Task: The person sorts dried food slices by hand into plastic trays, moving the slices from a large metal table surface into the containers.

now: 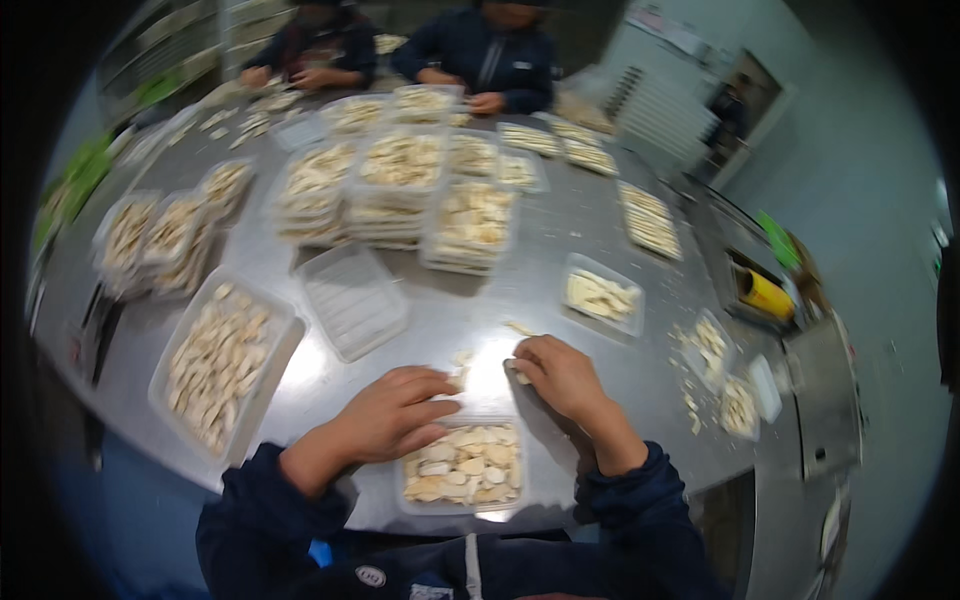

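Note:
A clear plastic tray (463,505) filled with pale dried slices stands at the table's front edge, close to my body. Over its far left corner hovers my left hand (395,412), fingers stretched and apart. Its fingertips come near a few loose slices (461,368) on the metal, and I cannot make out whether they touch. Beyond the tray on the right, my right hand (562,378) is closed, pinching a pale slice (518,372) between thumb and fingers just above the table. Another thin slice (519,327) lies a little farther off.
A large white bin (290,345) of loose slices stands left, beside an empty clear tray (352,300). Stacked filled trays (400,185) rise beyond. Right are a tray of pale strips (602,297) and scattered pieces (692,400). Two people (480,60) work across the steel table (560,450).

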`<state>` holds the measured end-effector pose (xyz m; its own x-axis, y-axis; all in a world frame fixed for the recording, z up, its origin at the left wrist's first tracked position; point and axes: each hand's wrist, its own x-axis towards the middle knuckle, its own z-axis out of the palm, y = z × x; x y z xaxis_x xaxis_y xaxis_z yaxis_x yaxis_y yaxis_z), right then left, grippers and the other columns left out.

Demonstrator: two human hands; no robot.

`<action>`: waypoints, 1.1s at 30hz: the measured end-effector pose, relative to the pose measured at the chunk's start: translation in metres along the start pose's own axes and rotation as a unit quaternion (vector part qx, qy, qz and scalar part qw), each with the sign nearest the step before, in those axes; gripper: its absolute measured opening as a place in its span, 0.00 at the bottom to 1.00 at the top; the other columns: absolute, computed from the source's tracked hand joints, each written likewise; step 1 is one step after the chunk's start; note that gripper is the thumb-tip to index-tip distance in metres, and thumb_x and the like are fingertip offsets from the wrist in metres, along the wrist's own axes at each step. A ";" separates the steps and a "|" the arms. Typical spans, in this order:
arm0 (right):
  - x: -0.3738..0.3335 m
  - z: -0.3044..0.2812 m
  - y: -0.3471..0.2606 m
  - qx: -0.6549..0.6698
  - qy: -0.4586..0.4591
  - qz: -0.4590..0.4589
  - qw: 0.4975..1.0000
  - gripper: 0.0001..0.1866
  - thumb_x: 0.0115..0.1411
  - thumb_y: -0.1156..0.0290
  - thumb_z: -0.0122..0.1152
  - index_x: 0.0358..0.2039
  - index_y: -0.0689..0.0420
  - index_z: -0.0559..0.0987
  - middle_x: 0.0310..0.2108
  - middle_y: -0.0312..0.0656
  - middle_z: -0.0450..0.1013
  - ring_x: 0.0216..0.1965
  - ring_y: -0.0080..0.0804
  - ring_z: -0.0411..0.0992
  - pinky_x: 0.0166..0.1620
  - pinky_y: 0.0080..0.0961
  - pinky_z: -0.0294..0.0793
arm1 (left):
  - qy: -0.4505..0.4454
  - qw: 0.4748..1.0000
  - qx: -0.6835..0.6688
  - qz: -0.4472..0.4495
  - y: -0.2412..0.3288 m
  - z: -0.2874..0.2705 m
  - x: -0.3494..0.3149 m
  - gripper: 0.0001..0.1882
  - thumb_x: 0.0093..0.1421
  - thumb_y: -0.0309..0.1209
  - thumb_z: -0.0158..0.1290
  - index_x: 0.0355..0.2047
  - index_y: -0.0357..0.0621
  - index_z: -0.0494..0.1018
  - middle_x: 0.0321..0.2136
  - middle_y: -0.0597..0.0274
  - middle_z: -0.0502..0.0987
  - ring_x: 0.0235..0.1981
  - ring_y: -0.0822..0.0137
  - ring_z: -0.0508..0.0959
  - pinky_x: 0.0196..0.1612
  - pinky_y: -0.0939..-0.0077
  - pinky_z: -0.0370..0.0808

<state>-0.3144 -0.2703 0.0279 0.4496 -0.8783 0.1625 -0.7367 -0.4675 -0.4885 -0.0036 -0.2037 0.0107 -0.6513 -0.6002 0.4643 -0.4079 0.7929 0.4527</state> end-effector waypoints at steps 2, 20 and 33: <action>-0.018 -0.033 0.020 0.005 -0.010 -0.002 1.000 0.14 0.70 0.62 0.63 0.52 0.53 0.82 0.40 0.41 0.80 0.43 0.44 0.79 0.47 0.39 0.78 | 0.006 1.000 -0.018 0.009 -0.006 0.004 0.001 0.19 0.64 0.35 0.63 0.54 0.45 0.81 0.58 0.52 0.78 0.63 0.47 0.75 0.65 0.50 0.72; -0.292 -0.541 0.185 0.130 0.766 0.125 0.616 0.38 0.68 0.77 0.69 0.74 0.60 0.60 0.48 0.47 0.78 0.42 0.33 0.80 0.48 0.23 0.85 | 0.023 0.997 -0.042 -0.062 0.005 -0.002 -0.007 0.17 0.64 0.33 0.58 0.51 0.39 0.81 0.54 0.47 0.79 0.60 0.40 0.76 0.61 0.49 0.75; -0.082 -0.323 0.062 0.131 0.303 0.177 0.927 0.27 0.73 0.62 0.65 0.69 0.53 0.74 0.48 0.35 0.74 0.48 0.24 0.74 0.55 0.24 0.77 | 0.030 0.997 -0.047 -0.061 0.008 0.002 -0.002 0.15 0.65 0.30 0.58 0.50 0.38 0.82 0.54 0.48 0.79 0.60 0.42 0.76 0.61 0.51 0.75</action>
<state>-0.5600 -0.2595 0.2610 -0.2225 -0.9038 0.3656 -0.6000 -0.1686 -0.7821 -0.0064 -0.1960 0.0118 -0.5605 -0.6983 0.4452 -0.4176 0.7026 0.5761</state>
